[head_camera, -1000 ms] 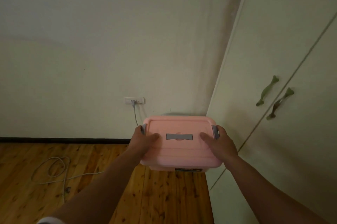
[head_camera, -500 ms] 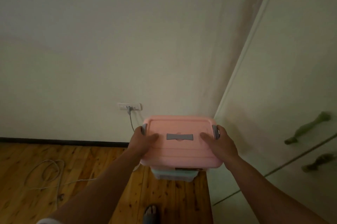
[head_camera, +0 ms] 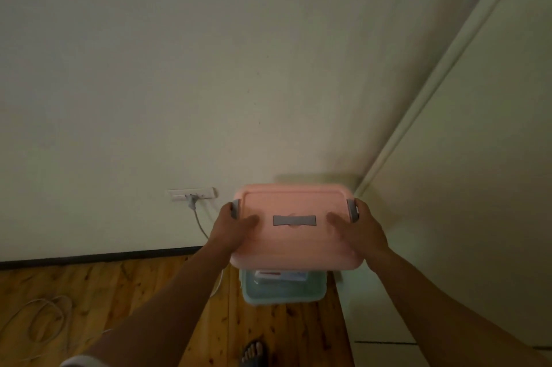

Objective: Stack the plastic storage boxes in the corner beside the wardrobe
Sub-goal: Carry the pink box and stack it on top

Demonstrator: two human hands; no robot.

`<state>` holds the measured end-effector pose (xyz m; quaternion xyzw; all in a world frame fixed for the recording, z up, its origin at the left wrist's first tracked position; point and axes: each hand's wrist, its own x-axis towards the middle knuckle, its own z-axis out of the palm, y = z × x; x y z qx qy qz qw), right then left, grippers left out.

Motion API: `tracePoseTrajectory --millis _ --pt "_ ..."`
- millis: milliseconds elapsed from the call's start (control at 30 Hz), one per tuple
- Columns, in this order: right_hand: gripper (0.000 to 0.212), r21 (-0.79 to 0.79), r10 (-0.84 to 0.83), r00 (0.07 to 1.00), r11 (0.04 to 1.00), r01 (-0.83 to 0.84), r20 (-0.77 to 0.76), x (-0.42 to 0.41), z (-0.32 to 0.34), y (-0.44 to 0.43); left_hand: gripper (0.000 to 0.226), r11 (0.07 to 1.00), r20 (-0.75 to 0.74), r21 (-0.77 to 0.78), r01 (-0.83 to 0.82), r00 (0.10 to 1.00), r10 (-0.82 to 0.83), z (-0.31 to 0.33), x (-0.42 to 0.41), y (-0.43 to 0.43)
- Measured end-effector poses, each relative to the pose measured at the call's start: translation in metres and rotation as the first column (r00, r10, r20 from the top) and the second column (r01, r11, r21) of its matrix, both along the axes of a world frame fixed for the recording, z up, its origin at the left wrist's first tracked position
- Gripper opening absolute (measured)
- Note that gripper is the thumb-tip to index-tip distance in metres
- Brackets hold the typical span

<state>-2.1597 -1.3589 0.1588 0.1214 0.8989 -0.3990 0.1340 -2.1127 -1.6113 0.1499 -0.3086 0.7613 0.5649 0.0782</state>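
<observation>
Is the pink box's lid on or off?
On: the pink lid covers the pink box, its grey handle lying flat. Whether its clips latch: cannot tell.

A person holds the upper storage box (head_camera: 295, 235) with the left hand (head_camera: 230, 226) at its left end and the right hand (head_camera: 364, 229) at its right end, directly above the lower storage box (head_camera: 283, 292) on the floor (head_camera: 149, 292) in the corner. The wall (head_camera: 179, 67) is behind and the wardrobe (head_camera: 478, 187) is on the right. A socket (head_camera: 191, 194) sits left of the boxes, a coiled cable (head_camera: 44, 319) lies at the floor's left edge, and a foot (head_camera: 254, 351) stands in front.
</observation>
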Motion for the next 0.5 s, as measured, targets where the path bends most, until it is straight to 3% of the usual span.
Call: tracePoseTrajectory --millis 200,500 --pt "0.073 0.028 0.005 1.000 1.000 -0.005 0.026 -0.029 -0.014 -0.014 0.051 1.000 0.037 0.019 0.021 0.999 -0.022 -0.019 -0.030 -0.017" --pt "0.077 -0.018 -0.033 0.991 0.999 0.036 0.133 -0.068 -0.051 -0.019 0.066 0.995 0.120 0.070 -0.069 0.991 0.060 -0.049 -0.063 -0.021"
